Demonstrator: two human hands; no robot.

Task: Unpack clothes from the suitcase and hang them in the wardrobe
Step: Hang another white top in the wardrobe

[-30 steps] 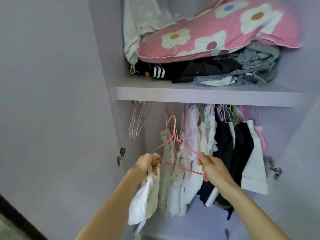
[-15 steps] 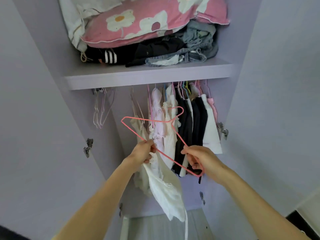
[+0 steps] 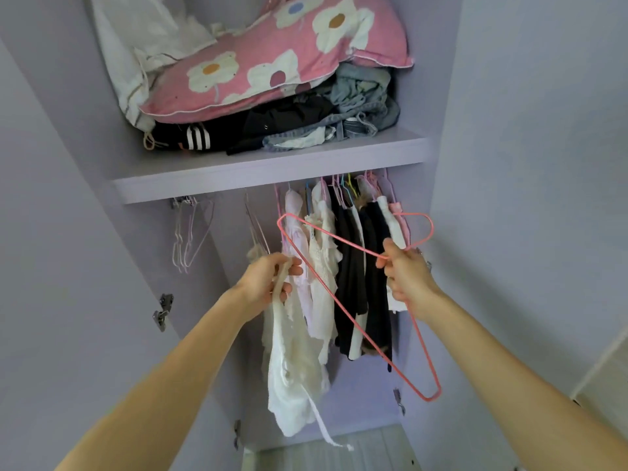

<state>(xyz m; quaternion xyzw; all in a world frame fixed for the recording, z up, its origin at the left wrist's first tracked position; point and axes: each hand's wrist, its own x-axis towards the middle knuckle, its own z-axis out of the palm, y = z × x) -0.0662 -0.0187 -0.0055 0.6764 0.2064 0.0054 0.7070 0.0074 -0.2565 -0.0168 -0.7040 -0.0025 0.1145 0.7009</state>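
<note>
L hand [image 3: 268,282] is gripping the white top [image 3: 292,379] by its upper end, in front of the hung clothes [image 3: 350,266]. R hand [image 3: 406,271] is gripping the pink hanger [image 3: 430,397] near the hook. I'm reckoning: level the hanger, then slide one arm into the top w/o stretching it.

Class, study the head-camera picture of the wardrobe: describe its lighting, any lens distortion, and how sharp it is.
Head view: soft, even light, no glare, dimmer under the shelf; wide-angle distortion slants the wardrobe walls and stretches the forearms; the right hand gripping the pink hanger and the left hand holding the white garment are sharp, without motion blur.
</note>
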